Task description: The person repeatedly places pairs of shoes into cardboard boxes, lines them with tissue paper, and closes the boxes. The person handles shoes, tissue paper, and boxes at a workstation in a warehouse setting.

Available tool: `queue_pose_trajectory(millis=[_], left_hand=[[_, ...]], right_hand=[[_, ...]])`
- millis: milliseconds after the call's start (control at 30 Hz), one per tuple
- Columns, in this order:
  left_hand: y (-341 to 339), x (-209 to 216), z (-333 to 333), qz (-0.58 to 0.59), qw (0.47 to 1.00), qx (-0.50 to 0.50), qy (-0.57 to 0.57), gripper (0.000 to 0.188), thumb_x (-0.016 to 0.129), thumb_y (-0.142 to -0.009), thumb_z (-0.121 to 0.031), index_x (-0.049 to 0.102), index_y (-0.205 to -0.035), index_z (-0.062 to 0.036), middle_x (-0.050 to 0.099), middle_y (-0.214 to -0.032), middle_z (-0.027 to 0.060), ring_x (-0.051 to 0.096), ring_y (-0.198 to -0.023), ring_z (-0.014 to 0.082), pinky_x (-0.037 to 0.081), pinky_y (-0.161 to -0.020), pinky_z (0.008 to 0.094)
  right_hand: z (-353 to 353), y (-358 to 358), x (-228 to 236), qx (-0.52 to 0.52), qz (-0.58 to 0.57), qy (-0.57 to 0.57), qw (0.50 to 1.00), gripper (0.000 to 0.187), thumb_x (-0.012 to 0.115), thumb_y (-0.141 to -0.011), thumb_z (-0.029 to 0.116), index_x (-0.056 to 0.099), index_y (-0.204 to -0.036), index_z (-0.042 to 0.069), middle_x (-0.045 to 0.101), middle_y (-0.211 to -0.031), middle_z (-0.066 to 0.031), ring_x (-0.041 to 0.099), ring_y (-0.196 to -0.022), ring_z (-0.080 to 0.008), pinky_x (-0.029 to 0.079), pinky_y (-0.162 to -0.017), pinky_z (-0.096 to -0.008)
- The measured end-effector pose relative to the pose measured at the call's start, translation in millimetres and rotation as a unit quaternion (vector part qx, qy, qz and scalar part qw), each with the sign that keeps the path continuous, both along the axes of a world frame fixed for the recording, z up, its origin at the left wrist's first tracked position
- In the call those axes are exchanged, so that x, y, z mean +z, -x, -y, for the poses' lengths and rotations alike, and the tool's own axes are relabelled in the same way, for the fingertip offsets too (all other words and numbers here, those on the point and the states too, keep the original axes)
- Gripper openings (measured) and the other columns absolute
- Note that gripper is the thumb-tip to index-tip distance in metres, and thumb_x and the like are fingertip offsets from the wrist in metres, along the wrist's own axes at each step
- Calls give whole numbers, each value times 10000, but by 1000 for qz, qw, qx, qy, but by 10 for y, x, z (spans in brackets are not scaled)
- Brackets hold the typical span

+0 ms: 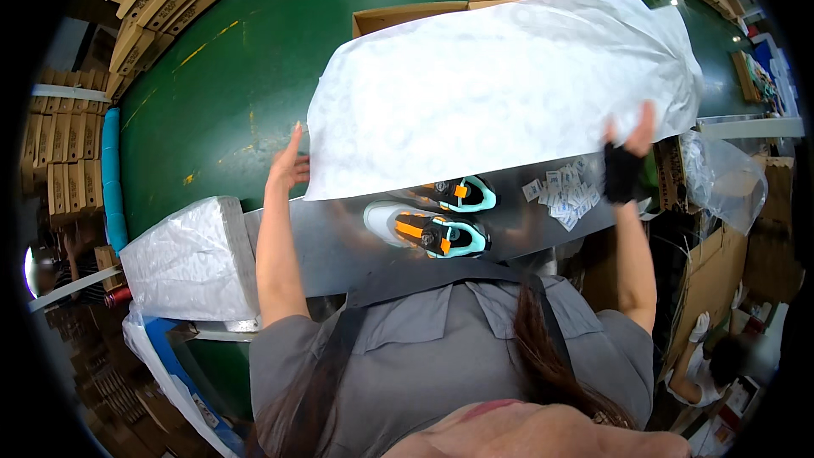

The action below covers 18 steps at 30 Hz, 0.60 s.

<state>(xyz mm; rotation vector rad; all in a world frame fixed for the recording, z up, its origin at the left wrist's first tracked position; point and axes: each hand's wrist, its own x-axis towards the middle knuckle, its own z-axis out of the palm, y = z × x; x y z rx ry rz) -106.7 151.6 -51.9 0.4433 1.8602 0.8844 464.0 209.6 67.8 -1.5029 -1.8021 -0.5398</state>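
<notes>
A large sheet of white tissue paper [492, 85] spreads in front of me and hides most of an open cardboard box [409, 17], whose far edge shows behind it. My left hand [290, 168] is at the sheet's left edge with fingers stretched out. On the right, my right hand [634, 144], in a black fingerless glove, is over the paper's near right corner, slightly blurred, its thumb and fingers apart. Between my arms and the sheet lie a grey, orange and mint sports shoe [420, 231] and a matching second shoe [466, 193], which the paper partly covers.
Small white sachets [566, 195] lie in a pile on the metal ledge [326, 246]. A plastic-covered white stack [191, 259] stands at left. The green table [225, 93] stretches beyond. Shoe boxes [64, 140] are piled far left. Another person [708, 365] is at lower right.
</notes>
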Motion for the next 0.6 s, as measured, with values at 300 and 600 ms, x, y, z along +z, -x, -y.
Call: queue_pose_trajectory(millis=[300,600], left_hand=[[-531,-44,-236,117,982,-69,-128,577,716,-717,-258,477,-1159,25,556,-1100,108,547,-956,190,459,-802,335],[147,1118,-345,-262,913,-177,-256,301,612,-802,-230,600,-960,26,610,-848,37,536,-768,106,435,-698,255]], right_hand=[[1491,1621,-626,472,212,332,788,127,559,-750,175,568,-775,51,538,-664,-41,557,-706,-176,422,-732,-430],[208,1871,425,277,-432,481,711,346,607,-759,291,578,-993,37,598,-763,-149,569,-734,-288,441,-697,-369]])
